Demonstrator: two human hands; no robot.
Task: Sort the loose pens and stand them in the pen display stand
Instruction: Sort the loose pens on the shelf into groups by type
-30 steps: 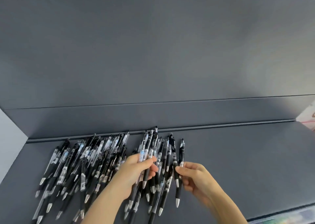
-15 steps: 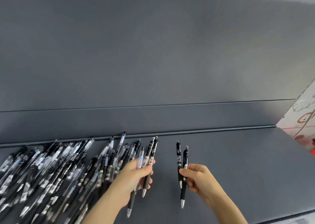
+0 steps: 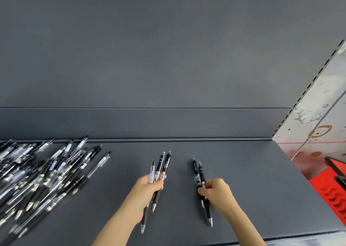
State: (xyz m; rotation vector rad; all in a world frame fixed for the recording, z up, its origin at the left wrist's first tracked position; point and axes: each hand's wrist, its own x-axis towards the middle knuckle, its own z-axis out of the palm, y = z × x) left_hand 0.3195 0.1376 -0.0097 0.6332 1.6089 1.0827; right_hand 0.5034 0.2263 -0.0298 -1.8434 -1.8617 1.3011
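My left grip [image 3: 148,191] clasps three pens [image 3: 159,168], my right grip [image 3: 215,191] pinches two black pens [image 3: 195,170], held apart, I judge, to sort by type; the pile [image 3: 43,170] lies left on the shelf [image 3: 252,180], no stand in view

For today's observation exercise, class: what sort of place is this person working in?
Probably a shop, perhaps a stationery aisle: a grey shelf with a slotted upright, a heap of near-identical pens, and what looks like a red basket beside it.
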